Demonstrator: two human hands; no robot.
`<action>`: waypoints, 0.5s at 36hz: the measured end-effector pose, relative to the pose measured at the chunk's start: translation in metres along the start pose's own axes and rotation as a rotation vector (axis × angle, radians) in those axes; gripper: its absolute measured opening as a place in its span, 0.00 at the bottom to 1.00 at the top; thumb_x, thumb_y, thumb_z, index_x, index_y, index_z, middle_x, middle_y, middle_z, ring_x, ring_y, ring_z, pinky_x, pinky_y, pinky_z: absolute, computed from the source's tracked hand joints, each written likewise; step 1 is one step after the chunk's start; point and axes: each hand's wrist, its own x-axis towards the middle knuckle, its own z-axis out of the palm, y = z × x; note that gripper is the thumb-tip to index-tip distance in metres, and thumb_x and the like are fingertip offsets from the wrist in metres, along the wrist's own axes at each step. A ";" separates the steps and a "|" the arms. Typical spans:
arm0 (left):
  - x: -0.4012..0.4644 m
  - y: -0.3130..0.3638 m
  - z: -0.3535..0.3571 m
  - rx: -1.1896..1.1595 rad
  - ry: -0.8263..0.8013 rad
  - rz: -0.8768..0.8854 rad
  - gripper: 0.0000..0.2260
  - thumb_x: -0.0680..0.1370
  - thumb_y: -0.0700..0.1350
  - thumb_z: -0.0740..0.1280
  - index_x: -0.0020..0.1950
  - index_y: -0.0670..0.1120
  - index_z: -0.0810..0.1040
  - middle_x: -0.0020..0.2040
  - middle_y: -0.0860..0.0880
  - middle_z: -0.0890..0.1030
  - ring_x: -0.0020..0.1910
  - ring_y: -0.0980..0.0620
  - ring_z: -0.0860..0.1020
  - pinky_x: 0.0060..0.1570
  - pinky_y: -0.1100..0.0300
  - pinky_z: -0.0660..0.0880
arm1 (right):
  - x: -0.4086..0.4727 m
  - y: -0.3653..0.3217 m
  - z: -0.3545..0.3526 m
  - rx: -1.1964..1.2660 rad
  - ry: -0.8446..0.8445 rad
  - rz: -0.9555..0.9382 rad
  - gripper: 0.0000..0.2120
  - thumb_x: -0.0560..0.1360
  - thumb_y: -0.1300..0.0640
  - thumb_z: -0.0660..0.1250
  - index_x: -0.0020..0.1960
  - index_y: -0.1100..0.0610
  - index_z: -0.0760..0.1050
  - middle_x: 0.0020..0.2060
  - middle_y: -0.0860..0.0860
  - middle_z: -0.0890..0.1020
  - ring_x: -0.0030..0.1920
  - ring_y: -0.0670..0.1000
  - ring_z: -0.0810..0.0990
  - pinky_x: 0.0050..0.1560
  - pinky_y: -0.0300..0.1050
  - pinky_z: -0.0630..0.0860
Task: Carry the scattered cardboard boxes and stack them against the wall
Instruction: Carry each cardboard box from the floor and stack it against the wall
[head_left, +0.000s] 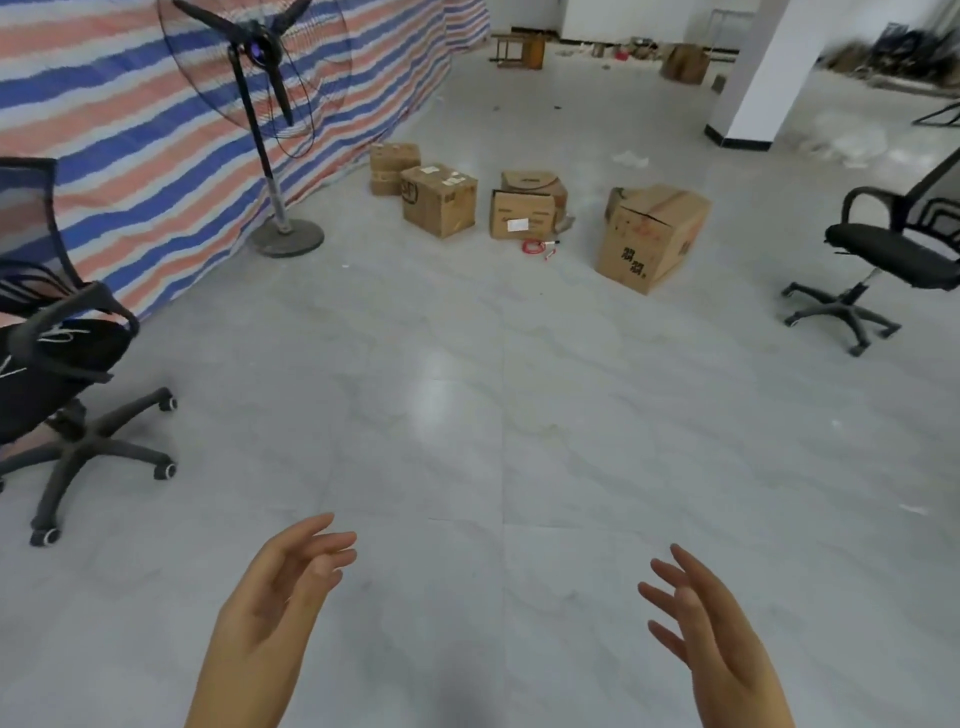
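Between both empty, loose-fingered hands (519, 613) and the boxes (540, 208): bare floor (467, 389), flanking chairs (878, 249).

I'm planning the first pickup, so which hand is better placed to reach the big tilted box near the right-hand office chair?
Probably the right hand: the big tilted box lies ahead and to the right, more in line with it than with the left hand. Both hands are open and empty, and the box likely needs both.

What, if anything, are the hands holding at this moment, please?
Nothing: the left hand and right hand are open above the floor, far from the cardboard boxes.
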 end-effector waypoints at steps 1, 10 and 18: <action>0.012 -0.002 0.005 0.001 -0.007 -0.005 0.14 0.72 0.43 0.62 0.55 0.45 0.79 0.49 0.47 0.84 0.47 0.52 0.83 0.49 0.61 0.79 | 0.009 0.000 0.002 -0.001 0.014 0.013 0.13 0.79 0.61 0.57 0.60 0.51 0.74 0.55 0.48 0.81 0.49 0.41 0.82 0.46 0.37 0.79; 0.129 -0.021 0.071 0.053 -0.064 -0.030 0.11 0.77 0.35 0.60 0.56 0.44 0.79 0.49 0.47 0.84 0.47 0.52 0.83 0.49 0.60 0.79 | 0.129 0.008 0.008 0.023 0.096 0.078 0.14 0.80 0.62 0.56 0.63 0.57 0.73 0.54 0.50 0.81 0.45 0.37 0.82 0.43 0.34 0.78; 0.252 -0.013 0.184 0.036 -0.067 0.003 0.14 0.72 0.45 0.62 0.55 0.45 0.79 0.48 0.48 0.84 0.47 0.53 0.83 0.48 0.60 0.79 | 0.299 -0.023 0.009 0.037 0.097 0.002 0.13 0.80 0.59 0.56 0.60 0.50 0.74 0.54 0.48 0.81 0.50 0.42 0.82 0.47 0.39 0.79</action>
